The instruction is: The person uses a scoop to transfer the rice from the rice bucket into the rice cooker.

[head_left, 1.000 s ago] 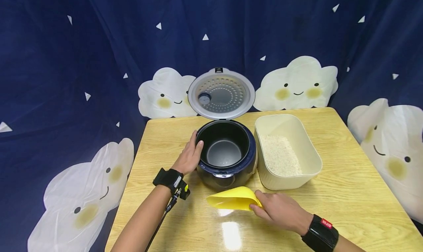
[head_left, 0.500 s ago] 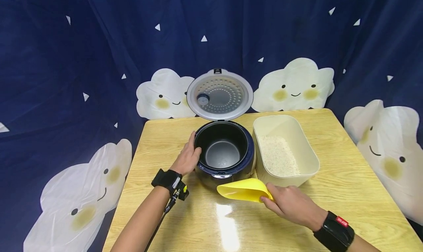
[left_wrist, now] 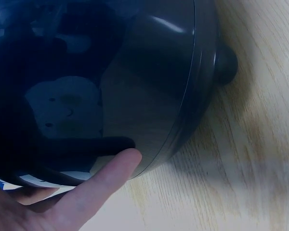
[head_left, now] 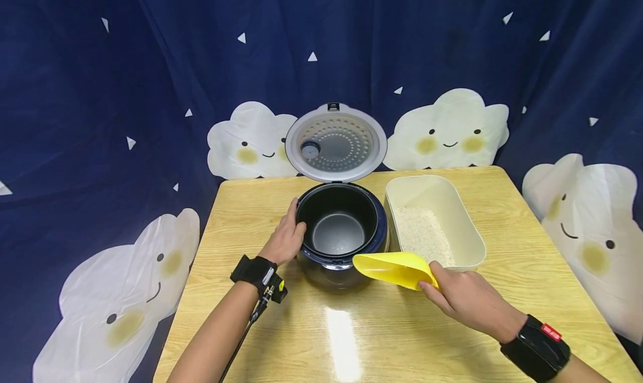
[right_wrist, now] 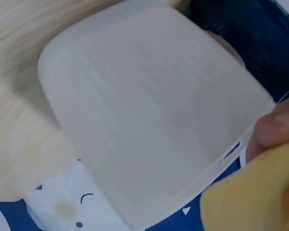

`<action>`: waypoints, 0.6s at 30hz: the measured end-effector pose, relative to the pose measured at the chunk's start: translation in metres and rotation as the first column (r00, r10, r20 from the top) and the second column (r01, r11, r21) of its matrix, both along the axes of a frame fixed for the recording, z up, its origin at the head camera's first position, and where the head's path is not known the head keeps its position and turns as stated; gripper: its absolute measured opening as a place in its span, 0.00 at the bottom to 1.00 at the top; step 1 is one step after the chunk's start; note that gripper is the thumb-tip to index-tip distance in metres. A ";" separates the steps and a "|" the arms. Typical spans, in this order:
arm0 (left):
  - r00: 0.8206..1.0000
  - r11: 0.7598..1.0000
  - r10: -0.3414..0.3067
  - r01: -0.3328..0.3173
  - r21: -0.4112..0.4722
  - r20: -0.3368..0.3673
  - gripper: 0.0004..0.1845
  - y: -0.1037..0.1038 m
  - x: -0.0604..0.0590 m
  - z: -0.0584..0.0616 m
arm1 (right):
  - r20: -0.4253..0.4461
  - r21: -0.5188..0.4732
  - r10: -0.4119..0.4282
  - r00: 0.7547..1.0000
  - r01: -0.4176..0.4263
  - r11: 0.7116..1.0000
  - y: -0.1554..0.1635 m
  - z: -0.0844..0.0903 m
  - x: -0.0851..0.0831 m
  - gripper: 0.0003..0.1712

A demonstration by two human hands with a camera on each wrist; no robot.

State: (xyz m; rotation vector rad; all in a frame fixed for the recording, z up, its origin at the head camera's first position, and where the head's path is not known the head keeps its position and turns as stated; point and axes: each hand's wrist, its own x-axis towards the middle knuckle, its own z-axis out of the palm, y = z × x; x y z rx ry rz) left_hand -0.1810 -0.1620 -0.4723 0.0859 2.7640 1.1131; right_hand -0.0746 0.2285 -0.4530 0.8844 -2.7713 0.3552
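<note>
In the head view, a dark blue rice cooker (head_left: 321, 277) stands with its lid (head_left: 359, 143) raised and its black inner pot (head_left: 339, 232) uncovered. My left hand (head_left: 285, 242) rests against the cooker's left side; in the left wrist view an extended digit (left_wrist: 103, 185) touches the glossy body. A yellow scoop (head_left: 394, 268) is gripped by its narrow end in my right hand (head_left: 469, 299), its wide mouth facing left in front of the cooker and bin. White rice (head_left: 422, 232) lies in the cream bin (head_left: 464, 226), whose outer wall fills the right wrist view.
The wooden table (head_left: 281, 338) carries the cooker and bin side by side, close together. Behind it hangs a navy curtain (head_left: 150, 65) with cloud faces. A cable (head_left: 241, 338) runs down from the left wrist strap.
My right hand has moved right and farther back with the scoop, towards the bin's front edge. My left hand stays against the cooker.
</note>
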 end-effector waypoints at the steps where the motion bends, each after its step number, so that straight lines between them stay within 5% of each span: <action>1: 1.000 1.000 0.000 0.000 0.001 0.000 0.38 0.000 0.000 0.000 | 0.009 0.007 -0.010 1.000 0.010 1.000 0.001 0.001 -0.001 0.13; 8: 1.000 1.000 0.001 -0.001 0.005 -0.004 0.38 0.000 0.000 0.000 | 0.077 0.045 -0.053 0.996 0.050 0.998 0.008 0.005 -0.002 0.13; 18: 1.000 1.000 -0.008 0.008 0.009 -0.009 0.38 0.000 0.000 0.000 | -0.025 0.017 -0.058 0.998 0.058 0.998 0.024 0.013 -0.012 0.16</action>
